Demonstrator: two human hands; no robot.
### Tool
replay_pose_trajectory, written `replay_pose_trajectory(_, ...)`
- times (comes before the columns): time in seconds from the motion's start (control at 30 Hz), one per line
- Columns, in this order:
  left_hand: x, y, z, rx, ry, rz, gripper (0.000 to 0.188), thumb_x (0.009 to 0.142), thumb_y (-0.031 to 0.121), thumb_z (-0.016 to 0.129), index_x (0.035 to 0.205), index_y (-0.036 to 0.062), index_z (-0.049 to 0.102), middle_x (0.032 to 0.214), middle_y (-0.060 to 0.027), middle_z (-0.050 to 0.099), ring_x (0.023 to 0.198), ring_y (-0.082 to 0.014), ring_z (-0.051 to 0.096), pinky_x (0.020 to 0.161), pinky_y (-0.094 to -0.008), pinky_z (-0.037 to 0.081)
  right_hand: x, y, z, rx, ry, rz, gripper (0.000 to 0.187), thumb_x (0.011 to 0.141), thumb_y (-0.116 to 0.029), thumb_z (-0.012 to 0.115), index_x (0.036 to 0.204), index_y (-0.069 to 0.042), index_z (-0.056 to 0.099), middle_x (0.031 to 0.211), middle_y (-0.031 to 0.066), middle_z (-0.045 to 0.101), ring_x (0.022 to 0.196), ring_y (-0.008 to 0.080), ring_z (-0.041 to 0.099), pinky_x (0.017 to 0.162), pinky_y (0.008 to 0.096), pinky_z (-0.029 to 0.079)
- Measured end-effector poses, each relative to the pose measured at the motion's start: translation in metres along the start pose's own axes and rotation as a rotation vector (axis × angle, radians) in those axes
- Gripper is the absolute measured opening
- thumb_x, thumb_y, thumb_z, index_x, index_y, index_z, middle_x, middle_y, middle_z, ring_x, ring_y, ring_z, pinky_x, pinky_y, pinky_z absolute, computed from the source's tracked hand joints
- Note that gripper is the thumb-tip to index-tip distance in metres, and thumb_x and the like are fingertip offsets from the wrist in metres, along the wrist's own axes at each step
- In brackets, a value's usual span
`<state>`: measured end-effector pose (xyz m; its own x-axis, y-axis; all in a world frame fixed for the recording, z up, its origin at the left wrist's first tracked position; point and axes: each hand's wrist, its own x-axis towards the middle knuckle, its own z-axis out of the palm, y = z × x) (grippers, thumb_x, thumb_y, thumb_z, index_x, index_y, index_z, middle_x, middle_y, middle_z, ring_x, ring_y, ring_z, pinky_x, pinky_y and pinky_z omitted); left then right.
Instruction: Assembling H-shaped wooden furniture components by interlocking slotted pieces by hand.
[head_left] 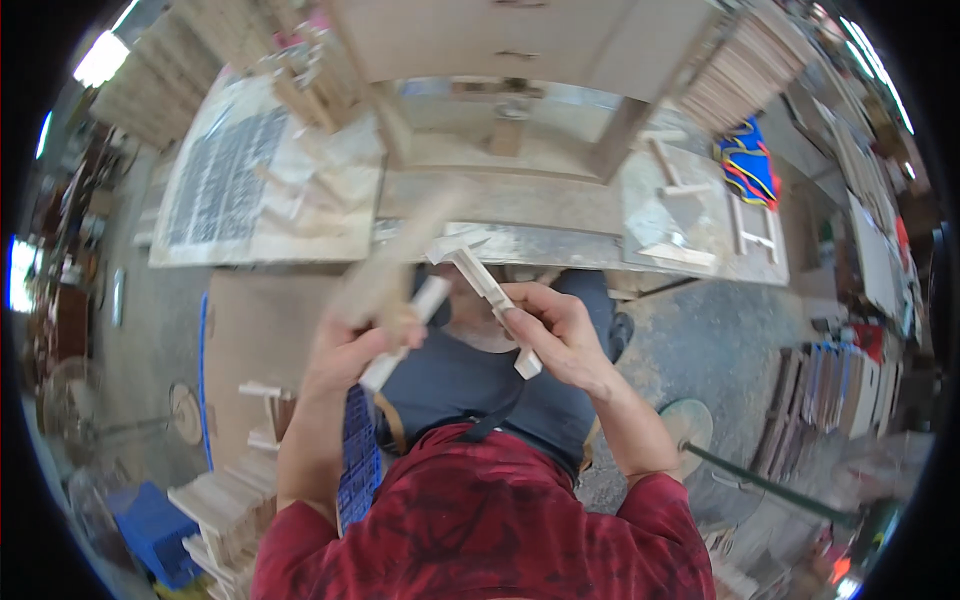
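- Over the person's dark trousers (pixel 470 385), in front of the workbench (pixel 500 195), both hands held pale wood, well apart from each other.
- The left hand (pixel 355 345) was wrapped around a short pale batten (pixel 428 300) and a longer wooden slat (pixel 400 255) — the slat too blurred to show its edges.
- The right hand (pixel 560 335) was clamped, thumb against fingers, on a notched wooden strip (pixel 483 283) slanting away toward the bench.
- Good handling, I judged, asked for a light but firm pinch on the strip, with fingertips clear of its notch. Holding the slat steadier would have kept its end from knocking the strip, and turning each piece to the light would have shown its faces better.
- On the bench, an open-fronted wooden housing (pixel 618 140) held an upright wooden block (pixel 507 135).
- Beside the left thigh stood a blue plastic crate (pixel 360 460) — its contents could not be made out.
- Farther left, a blue bin (pixel 155 535) sat near stacked wooden pieces (pixel 230 500); what it held was also unclear.
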<state>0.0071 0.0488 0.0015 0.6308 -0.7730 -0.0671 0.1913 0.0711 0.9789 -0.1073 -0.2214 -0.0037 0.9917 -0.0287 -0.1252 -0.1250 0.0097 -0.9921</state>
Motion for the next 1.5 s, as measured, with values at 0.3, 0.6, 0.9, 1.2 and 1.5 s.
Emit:
replay_pose_trajectory(0.3, 0.072, -0.024, -0.015, 1.249, 0.356, 0.562, 0.018, 0.078, 0.008, 0.079, 0.093, 0.0061, 0.07, 0.096, -0.0066, 0.067, 0.094, -0.0271, 0.066, 0.08, -0.0365, 0.054, -0.057, 0.034, -0.076, -0.191, 0.611, -0.084, 0.035, 0.099, -0.01, 0.067, 0.13, 0.005, 0.064, 0.096, 0.0027, 0.068, 0.085, 0.0071, 0.059, 0.074, 0.023, 0.05)
replay_pose_trajectory(0.6, 0.173, -0.095, -0.065, 1.665, 0.194, 0.644, 0.018, 0.076, 0.018, 0.077, 0.091, 0.0095, 0.071, 0.095, -0.0052, 0.065, 0.108, -0.0251, 0.063, 0.089, -0.0445, 0.052, -0.073, 0.038, -0.073, -0.101, 0.658, -0.061, 0.035, 0.098, -0.011, 0.069, 0.13, 0.002, 0.064, 0.09, 0.0004, 0.069, 0.076, 0.0045, 0.059, 0.067, 0.0207, 0.048)
replay_pose_trajectory(0.9, 0.117, -0.05, 0.108, 0.162, -0.096, -0.112, 0.026, 0.099, 0.009, 0.066, 0.123, -0.0005, 0.066, 0.107, -0.0056, 0.073, 0.094, -0.0143, 0.068, 0.085, -0.0289, 0.053, -0.025, 0.061, -0.044, 0.416, 0.645, -0.209, 0.026, 0.102, -0.011, 0.063, 0.123, 0.0, 0.053, 0.113, 0.0109, 0.072, 0.1, 0.0107, 0.065, 0.088, 0.0262, 0.052)
replay_pose_trajectory(1.2, 0.134, -0.08, 0.125, -0.049, -0.141, -0.081, 0.025, 0.098, 0.015, 0.068, 0.115, -0.0037, 0.067, 0.1, -0.0042, 0.07, 0.092, -0.0095, 0.063, 0.084, -0.0253, 0.051, -0.01, 0.081, -0.057, 0.06, 0.682, -0.252, 0.026, 0.094, -0.015, 0.073, 0.115, 0.0, 0.071, 0.128, 0.0173, 0.064, 0.121, 0.0255, 0.058, 0.106, 0.037, 0.043)
replay_pose_trajectory(1.5, 0.133, -0.071, 0.113, 0.034, -0.111, -0.091, 0.02, 0.099, 0.007, 0.059, 0.116, -0.0041, 0.063, 0.101, -0.008, 0.071, 0.088, -0.0103, 0.066, 0.08, -0.0263, 0.054, -0.014, 0.096, -0.238, -1.405, 0.837, 0.001, 0.052, 0.087, -0.039, 0.075, 0.127, -0.006, 0.07, 0.14, 0.0233, 0.053, 0.13, 0.0441, 0.044, 0.11, 0.0525, 0.037)
